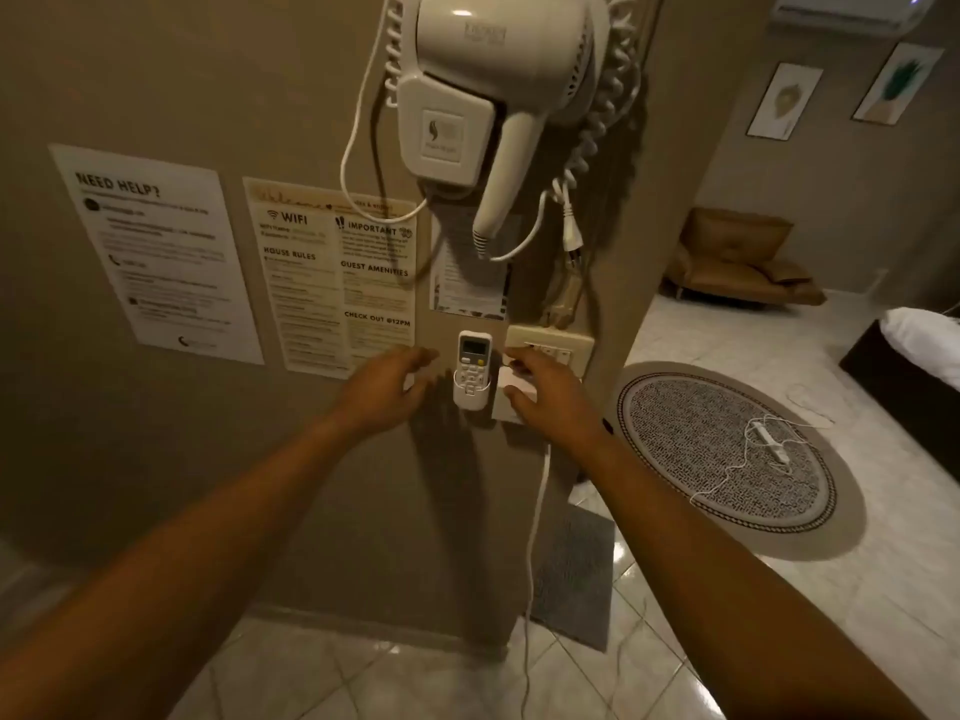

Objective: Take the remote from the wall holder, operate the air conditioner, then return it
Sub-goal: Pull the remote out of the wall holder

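A white remote (474, 356) with a small screen stands upright in a white wall holder (470, 398) on the beige wall. My left hand (387, 389) hovers just left of the holder, fingers spread, holding nothing. My right hand (545, 394) is just right of the holder, fingers apart, in front of a white box on the wall; neither hand touches the remote. The air conditioner (847, 10) hangs high on the far wall at the top right, partly cut off by the frame.
A white hair dryer (483, 96) with a coiled cord hangs above the remote. Printed notices (332, 278) cover the wall to the left. A switch plate (550, 348) sits right of the remote. A round patterned rug (727, 449), a brown sofa (737, 262) and a bed corner (919, 345) lie to the right.
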